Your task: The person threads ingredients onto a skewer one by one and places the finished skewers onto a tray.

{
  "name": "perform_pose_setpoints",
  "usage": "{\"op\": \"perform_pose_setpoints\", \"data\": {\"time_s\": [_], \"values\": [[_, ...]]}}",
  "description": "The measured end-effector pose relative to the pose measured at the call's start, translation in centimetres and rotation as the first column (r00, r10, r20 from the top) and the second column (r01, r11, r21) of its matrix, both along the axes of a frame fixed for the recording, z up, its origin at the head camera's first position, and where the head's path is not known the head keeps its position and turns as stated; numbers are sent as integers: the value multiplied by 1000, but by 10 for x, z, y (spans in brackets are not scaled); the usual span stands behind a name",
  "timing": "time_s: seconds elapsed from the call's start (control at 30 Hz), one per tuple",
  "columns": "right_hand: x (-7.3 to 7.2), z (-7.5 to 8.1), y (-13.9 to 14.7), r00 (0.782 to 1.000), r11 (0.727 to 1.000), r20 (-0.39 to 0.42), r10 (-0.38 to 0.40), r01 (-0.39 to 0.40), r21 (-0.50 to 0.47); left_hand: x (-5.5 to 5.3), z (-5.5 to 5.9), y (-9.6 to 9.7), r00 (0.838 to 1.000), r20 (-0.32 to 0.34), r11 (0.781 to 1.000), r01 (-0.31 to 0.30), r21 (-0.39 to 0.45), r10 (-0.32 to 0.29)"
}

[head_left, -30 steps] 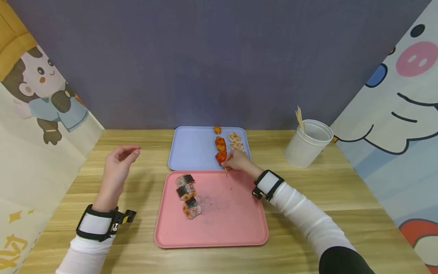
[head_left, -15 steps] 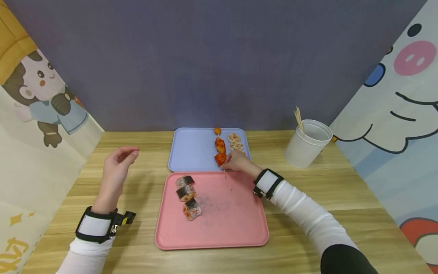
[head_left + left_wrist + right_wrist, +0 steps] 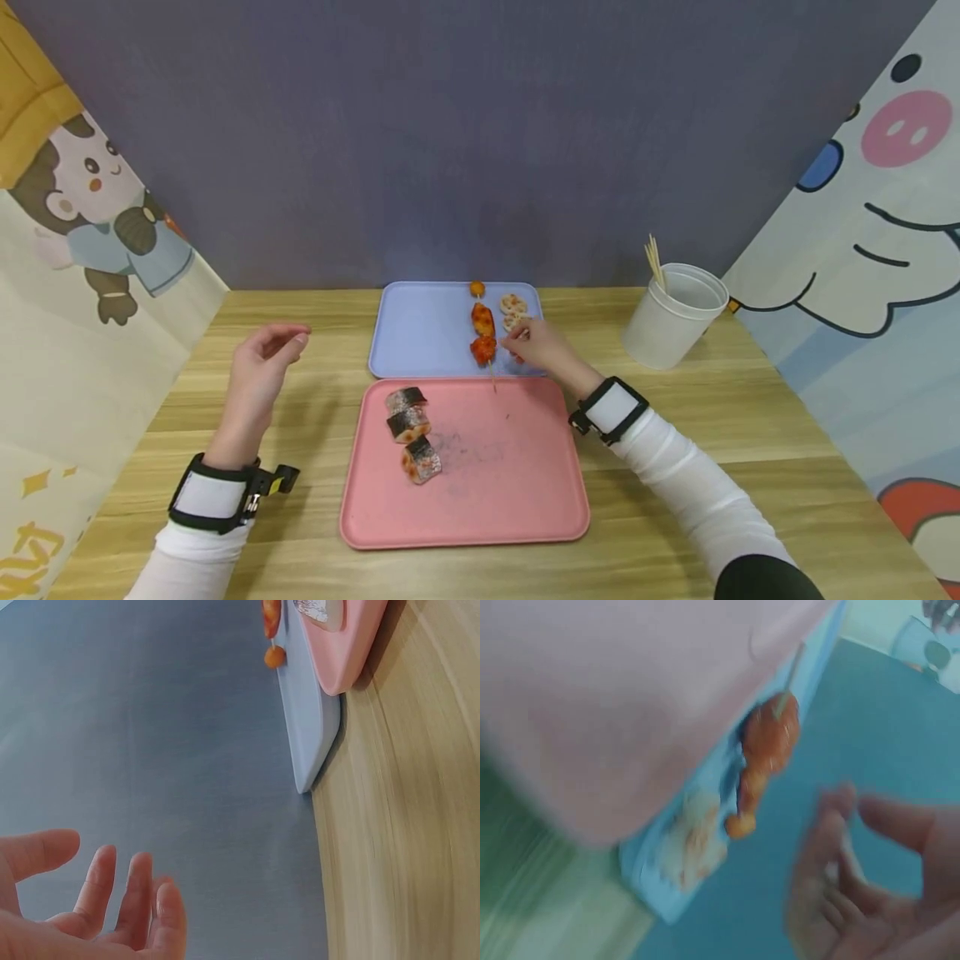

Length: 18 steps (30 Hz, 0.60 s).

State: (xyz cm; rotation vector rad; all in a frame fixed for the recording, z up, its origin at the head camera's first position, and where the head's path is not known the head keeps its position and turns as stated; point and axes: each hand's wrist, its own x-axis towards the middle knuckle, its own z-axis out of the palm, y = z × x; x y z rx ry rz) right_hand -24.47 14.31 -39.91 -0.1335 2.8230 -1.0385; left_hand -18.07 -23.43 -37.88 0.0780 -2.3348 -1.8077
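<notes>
A skewer of red-orange, sauce-coloured food pieces (image 3: 483, 321), with an orange ball at its far end, lies on the light blue tray (image 3: 420, 333). Its bare stick end reaches over the pink tray's rim. My right hand (image 3: 543, 346) hovers just right of it, fingers loosely bent with nothing between them. Beneath and behind that hand are pale, browned round slices with holes (image 3: 513, 304), partly hidden; the right wrist view shows the skewer (image 3: 769, 742) beside these slices (image 3: 694, 840). My left hand (image 3: 258, 375), holding nothing, hangs above the table left of the trays, its fingers relaxed.
In front of the blue tray lies a pink tray (image 3: 495, 508), bearing dark-and-silver skinned pieces (image 3: 408, 423) on its left side. A white tub (image 3: 667, 329) with thin wooden sticks (image 3: 655, 260) stands at the right. A grey wall panel (image 3: 480, 150) closes off the back.
My right hand has let go of the skewer's stick end and moved right, over the round slices. The skewer stays on the blue tray. My left hand has barely moved.
</notes>
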Motion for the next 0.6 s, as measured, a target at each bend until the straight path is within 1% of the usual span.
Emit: {"op": "perform_pose_setpoints", "data": {"time_s": [0.03,0.07,0.1,0.13,0.17,0.2,0.27,0.3,0.37,0.4,0.43,0.47,0.5,0.53,0.6], "values": [[3,3,5,996,999,-80,-29,27,-23,0,0,0,1000,2,1000,9,-14,-9],[6,6,11,983,998,-172,-65,60,-34,-1,-1,1,1000,5,999,18,-27,-18],[9,9,17,959,994,-262,-108,98,-52,-1,-1,1,1000,7,999,25,-44,-25],[12,12,23,923,989,-355,-147,133,-64,-2,-1,2,999,13,998,31,-53,-30],[15,15,30,879,982,-438,-187,171,-77,-3,-1,3,999,16,997,36,-63,-35],[17,17,36,829,975,-515,-220,202,-92,-5,-1,4,999,17,997,39,-62,-38],[21,21,50,716,958,-640,-279,258,-129,-9,0,8,999,10,997,46,-60,-45],[23,23,56,661,949,-686,-303,277,-152,-11,0,10,999,5,997,52,-65,-52],[25,26,71,552,926,-755,-354,319,-202,-15,0,16,998,-1,995,64,-74,-64],[25,27,78,503,912,-775,-381,340,-228,-17,0,20,997,-5,994,72,-81,-73],[24,27,85,460,898,-788,-409,358,-257,-19,0,24,997,-9,993,78,-91,-80],[24,28,92,424,884,-796,-433,373,-282,-21,0,27,996,-12,991,84,-102,-86],[24,28,99,393,869,-797,-458,389,-307,-22,0,30,996,-10,990,89,-111,-91],[24,28,105,368,855,-797,-478,404,-326,-24,0,34,995,-11,989,96,-112,-97],[23,28,116,337,832,-792,-509,427,-353,-28,0,41,994,-15,988,109,-113,-111]]}}
